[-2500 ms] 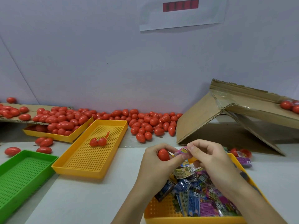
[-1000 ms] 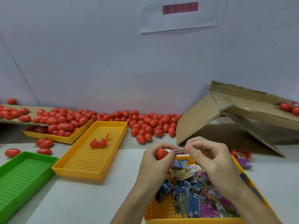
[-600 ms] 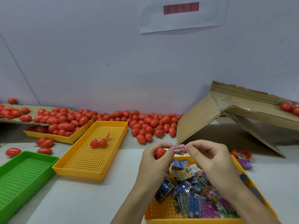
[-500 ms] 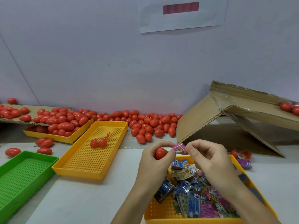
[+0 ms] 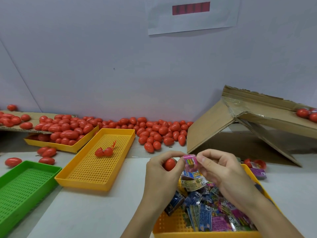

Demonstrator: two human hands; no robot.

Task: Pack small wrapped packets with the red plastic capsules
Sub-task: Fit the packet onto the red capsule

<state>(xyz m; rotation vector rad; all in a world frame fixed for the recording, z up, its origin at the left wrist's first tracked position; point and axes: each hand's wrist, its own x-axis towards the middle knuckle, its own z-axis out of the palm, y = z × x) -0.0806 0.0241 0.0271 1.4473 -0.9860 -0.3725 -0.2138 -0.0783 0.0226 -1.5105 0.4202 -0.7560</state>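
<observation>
My left hand point(image 5: 162, 170) grips a red plastic capsule point(image 5: 169, 164) between curled fingers and thumb. Right beside it, my right hand point(image 5: 218, 169) pinches a small pink wrapped packet point(image 5: 190, 163), held at the capsule's right side. Both hands hover over the far end of a yellow tray point(image 5: 173, 225) heaped with several blue, pink and purple wrapped packets point(image 5: 211, 213). Whether the capsule is open I cannot tell.
A yellow perforated tray point(image 5: 96, 169) with an opened red capsule point(image 5: 104, 151) lies left of centre. A green tray point(image 5: 22, 186) sits at the lower left. Several red capsules point(image 5: 154, 133) line the wall and fill another yellow tray point(image 5: 51, 146). A collapsed cardboard box point(image 5: 240, 127) stands right.
My right hand has turned the pink packet so its face shows more, still held against the capsule. Both hands stay in nearly the same place above the tray.
</observation>
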